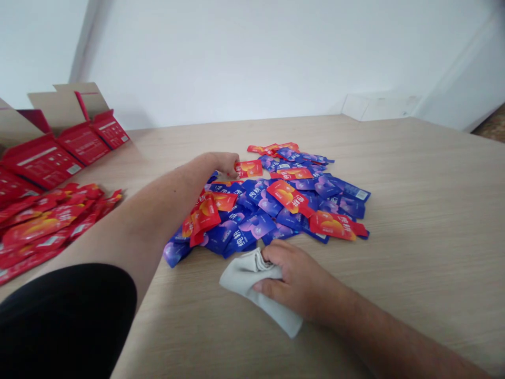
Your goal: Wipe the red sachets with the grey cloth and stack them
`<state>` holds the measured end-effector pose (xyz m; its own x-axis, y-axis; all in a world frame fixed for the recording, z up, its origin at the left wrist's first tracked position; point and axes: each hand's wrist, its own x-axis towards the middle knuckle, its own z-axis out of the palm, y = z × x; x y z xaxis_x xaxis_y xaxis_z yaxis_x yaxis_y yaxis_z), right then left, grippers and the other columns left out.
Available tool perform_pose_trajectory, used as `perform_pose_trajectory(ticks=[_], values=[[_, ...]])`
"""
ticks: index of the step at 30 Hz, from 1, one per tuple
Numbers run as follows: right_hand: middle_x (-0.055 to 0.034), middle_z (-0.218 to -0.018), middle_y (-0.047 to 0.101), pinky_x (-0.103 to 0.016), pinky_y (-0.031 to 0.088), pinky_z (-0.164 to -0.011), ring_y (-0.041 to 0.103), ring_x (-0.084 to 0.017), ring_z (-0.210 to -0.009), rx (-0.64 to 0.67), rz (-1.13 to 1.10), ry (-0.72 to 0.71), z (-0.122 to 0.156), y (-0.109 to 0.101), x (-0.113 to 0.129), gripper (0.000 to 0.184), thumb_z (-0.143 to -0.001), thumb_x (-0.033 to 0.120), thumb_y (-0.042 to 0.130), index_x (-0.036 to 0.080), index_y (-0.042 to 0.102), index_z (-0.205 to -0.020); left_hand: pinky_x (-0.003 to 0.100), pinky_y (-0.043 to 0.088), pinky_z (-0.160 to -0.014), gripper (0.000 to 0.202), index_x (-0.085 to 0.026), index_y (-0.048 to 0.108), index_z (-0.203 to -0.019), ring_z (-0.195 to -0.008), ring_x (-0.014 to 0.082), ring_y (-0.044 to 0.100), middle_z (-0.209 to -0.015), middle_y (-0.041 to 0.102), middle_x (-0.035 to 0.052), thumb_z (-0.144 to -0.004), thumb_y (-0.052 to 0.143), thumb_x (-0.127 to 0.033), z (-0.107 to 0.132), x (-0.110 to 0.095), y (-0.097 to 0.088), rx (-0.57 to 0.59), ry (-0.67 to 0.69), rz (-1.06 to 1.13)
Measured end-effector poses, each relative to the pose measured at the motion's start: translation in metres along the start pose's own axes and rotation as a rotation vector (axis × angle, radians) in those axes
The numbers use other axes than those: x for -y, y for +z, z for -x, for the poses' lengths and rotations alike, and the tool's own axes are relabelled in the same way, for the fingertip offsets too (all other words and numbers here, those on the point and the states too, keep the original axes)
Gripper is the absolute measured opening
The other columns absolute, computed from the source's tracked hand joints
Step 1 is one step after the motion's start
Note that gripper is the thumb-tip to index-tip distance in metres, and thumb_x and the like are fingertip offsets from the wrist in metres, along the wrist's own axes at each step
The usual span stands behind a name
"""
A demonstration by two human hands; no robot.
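Note:
My left hand (pixel 225 162) reaches to the far left side of a pile of sachets, its fingers closed on the left end of a red sachet (pixel 250 168) with an orange print. Below it spreads a heap of blue-purple sachets (pixel 256 223), with several red sachets (pixel 290 195) lying on top and among them. In front of the heap, my right hand (pixel 294 276) is closed around a folded light grey cloth (pixel 246 276). That cloth hangs out on both sides of the fingers and rests near the table surface.
At the left, another pile of red sachets (pixel 47 221) lies before a row of open red cardboard boxes (pixel 81 142) with raised flaps. The light wooden table (pixel 426 210) meets a white wall (pixel 236 58). A white box-like object (pixel 379 107) stands at the back right.

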<state>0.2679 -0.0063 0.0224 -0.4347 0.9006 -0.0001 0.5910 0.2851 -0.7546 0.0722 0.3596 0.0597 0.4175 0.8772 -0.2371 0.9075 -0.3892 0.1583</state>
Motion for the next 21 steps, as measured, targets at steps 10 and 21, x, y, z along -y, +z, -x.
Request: perform_pose_trajectory(ticks=[10,21], values=[[-0.0035,-0.095,0.065,-0.03,0.041,-0.079,0.061,-0.021,-0.091,-0.033,-0.024,-0.033,-0.002,0.003,-0.003,0.023,-0.083,0.033,0.084,0.018,0.069,-0.093,0.022,0.051,-0.057,0.023,-0.018,0.059,-0.09,-0.055,0.0106,0.059,-0.069,0.064,0.0019,-0.087,0.073,-0.036,0.065,-0.004,-0.017,-0.127,0.068,0.686],[-0.0036,-0.099,0.067,-0.029,0.043,-0.081,0.062,-0.02,-0.093,-0.05,-0.052,-0.102,-0.001,0.003,-0.003,0.023,-0.084,0.031,0.084,0.018,0.072,-0.1,0.02,0.032,-0.041,0.033,-0.017,0.07,-0.087,-0.043,0.0067,0.044,-0.065,0.063,-0.0001,-0.072,0.089,-0.039,0.124,-0.047,-0.002,0.397,0.198,0.925]])
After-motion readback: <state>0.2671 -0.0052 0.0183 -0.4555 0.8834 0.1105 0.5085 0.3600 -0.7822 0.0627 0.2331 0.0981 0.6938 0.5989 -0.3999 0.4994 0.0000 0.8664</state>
